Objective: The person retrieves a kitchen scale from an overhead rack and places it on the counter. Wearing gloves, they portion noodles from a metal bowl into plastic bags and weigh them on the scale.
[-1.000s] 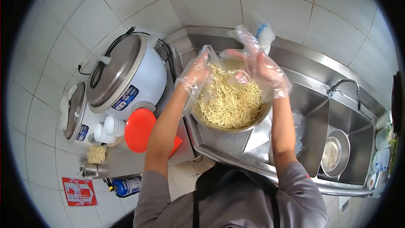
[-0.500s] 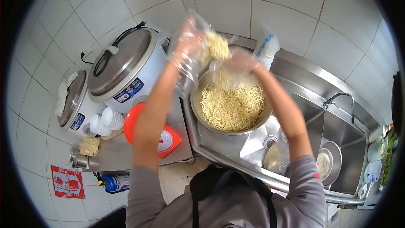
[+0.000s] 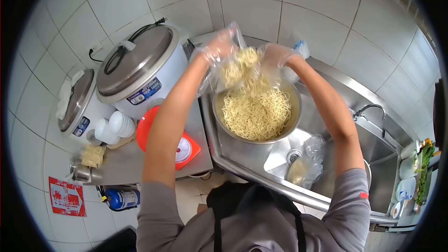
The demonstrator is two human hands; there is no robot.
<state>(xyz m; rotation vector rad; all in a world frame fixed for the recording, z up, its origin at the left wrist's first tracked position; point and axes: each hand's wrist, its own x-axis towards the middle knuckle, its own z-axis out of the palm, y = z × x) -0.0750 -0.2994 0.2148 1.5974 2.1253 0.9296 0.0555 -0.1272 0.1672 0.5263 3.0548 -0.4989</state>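
My left hand (image 3: 222,45), in a loose clear plastic glove, is raised over the back left of a large metal bowl (image 3: 217,120). My right hand (image 3: 275,57), also gloved in clear plastic, is level with it on the other side. Between them hangs a clump of yellow noodles (image 3: 241,65), gripped from both sides, its lower strands trailing toward the bowl. Motion and shiny plastic blur my fingers. More noodles (image 3: 256,115) fill the bowl, which stands on the steel sink counter (image 3: 233,155).
An orange kitchen scale (image 3: 189,151), stacked white bowls (image 3: 120,125) and two rice cookers (image 3: 140,65) stand on the left. A plastic bag with noodles (image 3: 298,172) lies by the drain. Behind my right hand is a white plastic bag (image 3: 301,49). The faucet (image 3: 371,108) is farther right.
Both hands have shifted slightly right with the clump of noodles, which now hangs more spread between them. The view has tilted a little, uncovering more of the bag by the drain.
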